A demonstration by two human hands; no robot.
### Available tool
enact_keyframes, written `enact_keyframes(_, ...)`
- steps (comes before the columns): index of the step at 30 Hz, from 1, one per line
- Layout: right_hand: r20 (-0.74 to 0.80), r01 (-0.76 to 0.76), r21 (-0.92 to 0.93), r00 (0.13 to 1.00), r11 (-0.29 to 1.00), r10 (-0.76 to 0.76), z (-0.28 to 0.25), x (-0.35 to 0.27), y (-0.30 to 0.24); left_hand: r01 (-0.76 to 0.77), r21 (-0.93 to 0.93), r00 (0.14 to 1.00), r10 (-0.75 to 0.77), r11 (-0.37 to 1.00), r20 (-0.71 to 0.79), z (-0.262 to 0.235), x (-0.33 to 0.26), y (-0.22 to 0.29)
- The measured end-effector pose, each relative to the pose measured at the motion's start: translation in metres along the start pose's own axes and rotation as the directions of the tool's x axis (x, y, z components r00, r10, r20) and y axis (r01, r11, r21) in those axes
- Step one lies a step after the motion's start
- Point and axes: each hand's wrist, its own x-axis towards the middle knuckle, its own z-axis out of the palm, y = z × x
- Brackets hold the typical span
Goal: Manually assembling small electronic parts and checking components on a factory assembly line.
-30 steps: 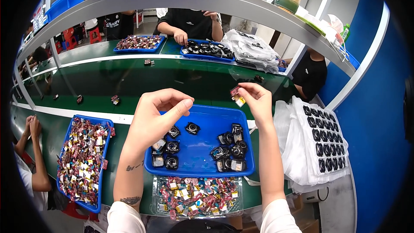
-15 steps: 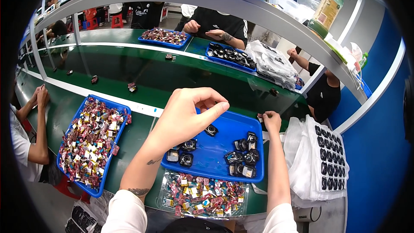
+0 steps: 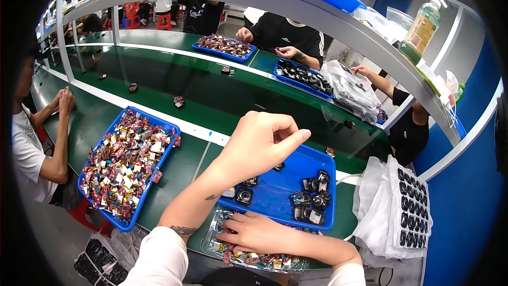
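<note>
My left hand (image 3: 262, 142) hovers over the left far part of a blue tray (image 3: 270, 204), fingers curled in and thumb against them. Whatever is in that pinch is hidden. Inside the tray, black plastic housings with round rings (image 3: 312, 196) are grouped at the right; a few more (image 3: 244, 196) sit at the left, partly behind my left arm. My right hand (image 3: 259, 233) lies palm down, fingers apart, in a see-through tray (image 3: 211, 241) at the near side. Small red circuit boards with silver and yellow parts (image 3: 254, 259) fill it, and my fingertips touch them.
Left stands a heaped blue tray of similar boards (image 3: 127, 167). One loose board (image 3: 330, 152) lies past the blue tray's far right corner; others dot the green belt (image 3: 211, 106). Stacked white sheets with black parts (image 3: 394, 206) stand right. Co-workers sit left and opposite.
My right hand has left the loose board at the blue tray's far right corner and come back into the see-through tray. The left hand keeps its curl. The whole view has shifted somewhat.
</note>
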Motion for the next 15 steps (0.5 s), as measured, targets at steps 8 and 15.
enact_keyframes(8, -0.086, -0.009, 0.055, 0.996, 0.998, 0.013, 0.010, -0.006, 0.004, -0.213, 0.073, 0.974, 0.218, 0.974, -0.066, 0.002, -0.004, -0.013)
enact_keyframes(15, -0.323, -0.032, 0.642, 0.895, 0.766, 0.308, -0.035, -0.033, 0.010, -0.195, 0.068, 0.980, 0.197, 0.978, -0.030, 0.000, 0.000, -0.008)
